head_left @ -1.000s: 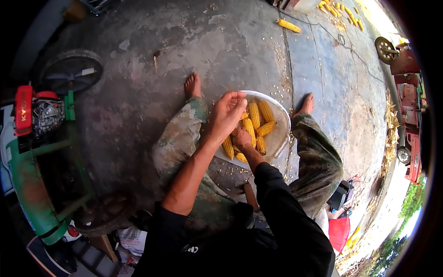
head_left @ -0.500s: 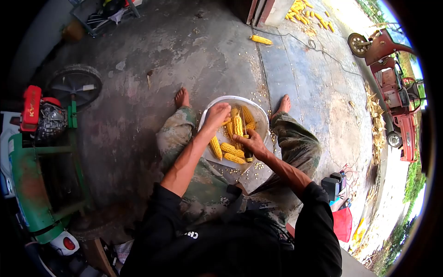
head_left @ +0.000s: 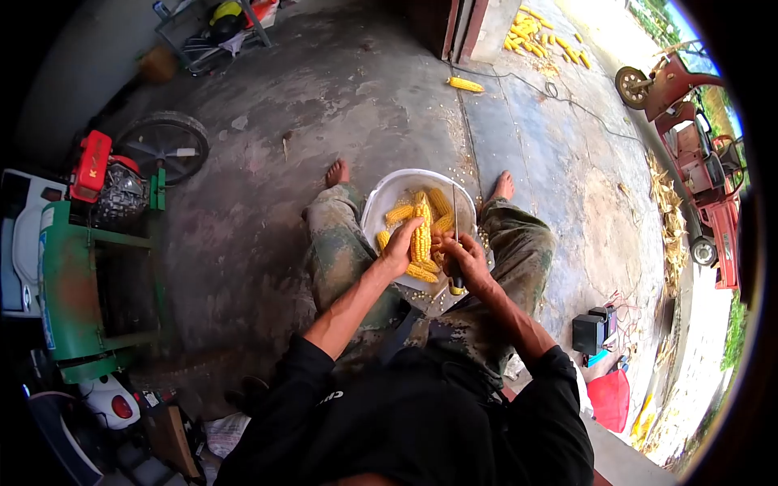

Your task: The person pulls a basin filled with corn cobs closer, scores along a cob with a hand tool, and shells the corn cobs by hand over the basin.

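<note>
Between my legs is a white basin (head_left: 381,198) with several yellow corn cobs in it. My left hand (head_left: 399,249) is wrapped round the side of an upright corn cob (head_left: 421,228) above the basin. Close on its right, my right hand (head_left: 467,257) is closed round a screwdriver (head_left: 457,285). The tool's thin shaft points away from me over the basin's right side, and its dark and yellow handle end shows below the palm. My right fingertips are near or against the cob; exact contact is too small to tell.
A green machine (head_left: 73,283) with a red engine (head_left: 91,166) stands at left. One loose cob (head_left: 465,84) lies ahead, with a corn pile (head_left: 527,36) beyond. A cable (head_left: 567,100) crosses the floor. At right are black boxes (head_left: 589,332), a red bag (head_left: 609,399) and a red vehicle (head_left: 689,146).
My left hand has come down from the basin's upper left and taken hold of a cob. My right hand has moved slightly right with the screwdriver, whose shaft now stands apart from the cobs.
</note>
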Demonstrator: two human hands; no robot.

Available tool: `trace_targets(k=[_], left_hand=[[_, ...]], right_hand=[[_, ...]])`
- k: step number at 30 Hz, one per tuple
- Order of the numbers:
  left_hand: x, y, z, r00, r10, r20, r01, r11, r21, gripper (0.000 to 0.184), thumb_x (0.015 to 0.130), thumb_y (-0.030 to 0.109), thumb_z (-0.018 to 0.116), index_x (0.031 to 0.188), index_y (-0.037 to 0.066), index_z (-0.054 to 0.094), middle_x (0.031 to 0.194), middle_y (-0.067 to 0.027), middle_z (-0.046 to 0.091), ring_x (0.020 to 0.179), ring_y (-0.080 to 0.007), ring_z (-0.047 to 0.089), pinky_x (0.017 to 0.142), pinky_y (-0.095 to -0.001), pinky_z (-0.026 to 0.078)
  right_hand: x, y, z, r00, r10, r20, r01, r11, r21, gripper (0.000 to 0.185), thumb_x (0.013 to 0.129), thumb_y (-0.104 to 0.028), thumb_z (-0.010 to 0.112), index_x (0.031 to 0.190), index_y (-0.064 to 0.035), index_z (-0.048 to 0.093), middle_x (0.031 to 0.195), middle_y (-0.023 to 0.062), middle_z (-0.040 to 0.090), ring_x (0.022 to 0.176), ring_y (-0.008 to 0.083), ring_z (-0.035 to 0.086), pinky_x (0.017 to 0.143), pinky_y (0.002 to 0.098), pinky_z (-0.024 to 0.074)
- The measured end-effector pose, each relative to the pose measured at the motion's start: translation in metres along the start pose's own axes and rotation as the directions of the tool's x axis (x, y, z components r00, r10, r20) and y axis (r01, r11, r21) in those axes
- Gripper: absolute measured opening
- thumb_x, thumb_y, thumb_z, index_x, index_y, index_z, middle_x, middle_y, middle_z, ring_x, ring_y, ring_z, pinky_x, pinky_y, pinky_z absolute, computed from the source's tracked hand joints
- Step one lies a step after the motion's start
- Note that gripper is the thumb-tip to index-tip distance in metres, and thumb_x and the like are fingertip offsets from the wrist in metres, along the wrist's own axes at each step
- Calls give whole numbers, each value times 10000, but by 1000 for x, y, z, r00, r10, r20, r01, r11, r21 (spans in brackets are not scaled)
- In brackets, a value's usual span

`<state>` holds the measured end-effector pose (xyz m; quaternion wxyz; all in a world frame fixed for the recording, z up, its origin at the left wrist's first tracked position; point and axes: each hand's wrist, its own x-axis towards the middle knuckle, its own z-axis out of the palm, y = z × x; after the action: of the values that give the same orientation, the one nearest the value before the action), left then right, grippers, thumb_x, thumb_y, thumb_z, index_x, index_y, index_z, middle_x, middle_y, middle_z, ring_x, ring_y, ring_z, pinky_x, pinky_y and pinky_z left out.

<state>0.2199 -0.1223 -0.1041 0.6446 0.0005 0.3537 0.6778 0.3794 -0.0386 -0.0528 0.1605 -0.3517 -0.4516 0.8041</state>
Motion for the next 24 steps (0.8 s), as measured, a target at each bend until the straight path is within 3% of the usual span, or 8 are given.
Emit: trace_targets(k=[4, 6, 8, 10, 15, 17, 21, 24], left_hand=[[-7, 0, -3, 992, -71, 103, 65, 996, 58, 434, 952, 386, 488, 1195, 29, 532, 918, -107, 654, 773, -198, 652, 689, -345, 563], [-15, -2, 6, 996, -80, 45, 79, 996, 35, 374, 939, 391, 504, 1080, 48, 551, 825, -104, 657, 647, -184, 651, 599, -312, 567], [-17, -1, 3, 988, -143, 62, 133, 980, 146, 422, 948, 397, 469, 1173, 44, 525, 872, -104, 662, 689, -176, 649, 611, -314, 559], [-19, -3, 5, 988, -151, 18, 145, 974, 173, 399, 945, 395, 469, 1116, 45, 554, 834, -96, 664, 644, -168, 642, 564, -300, 551], [-22, -4, 1, 980, -192, 48, 169, 938, 303, 380, 947, 385, 470, 1059, 38, 576, 786, -79, 655, 608, -151, 636, 527, -277, 539], [-23, -3, 4, 979, -200, 32, 178, 923, 342, 362, 952, 373, 471, 1068, 45, 570, 777, -72, 650, 609, -146, 636, 524, -270, 537], [-26, -2, 12, 997, -28, 69, -9, 875, 484, 320, 964, 332, 497, 1146, 72, 544, 811, -31, 620, 637, -106, 620, 524, -238, 521], [-14, -13, -3, 986, 99, 135, -160, 787, 596, 368, 964, 328, 537, 1227, 71, 519, 882, -22, 602, 717, -85, 607, 569, -229, 519]], right_hand=[[18, 18, -32, 998, -46, -48, 46, 999, -8, 244, 942, -168, 599, 1134, -22, 558, 703, 42, 579, 585, 125, 550, 520, 261, 450], [18, 17, -33, 1000, 8, 11, -8, 999, 43, 303, 941, -195, 612, 1170, -6, 554, 613, 18, 533, 493, 112, 505, 460, 253, 409], [20, 18, -25, 1000, -7, -1, 7, 1000, 6, 384, 948, -259, 617, 1210, 13, 547, 556, -5, 490, 434, 96, 457, 421, 245, 365], [17, 12, -17, 998, 46, 53, -38, 990, -136, 465, 955, -326, 608, 1243, 31, 533, 571, -7, 499, 441, 88, 460, 425, 237, 363], [17, 13, -16, 988, 5, 157, 63, 903, -425, 369, 973, -378, 569, 931, -13, 607, 644, -13, 522, 518, 64, 458, 452, 241, 363], [17, 14, -19, 988, -12, 156, 82, 889, -450, 362, 976, -371, 565, 918, -15, 604, 646, -13, 525, 519, 65, 463, 453, 243, 366], [19, 26, -22, 974, -158, 162, 218, 845, -488, 338, 985, -335, 553, 883, -16, 600, 636, -15, 525, 513, 65, 468, 447, 248, 369], [17, 21, -23, 993, -102, 66, 119, 936, -332, 311, 989, -299, 548, 867, -17, 600, 613, -15, 516, 492, 65, 462, 441, 246, 367]])
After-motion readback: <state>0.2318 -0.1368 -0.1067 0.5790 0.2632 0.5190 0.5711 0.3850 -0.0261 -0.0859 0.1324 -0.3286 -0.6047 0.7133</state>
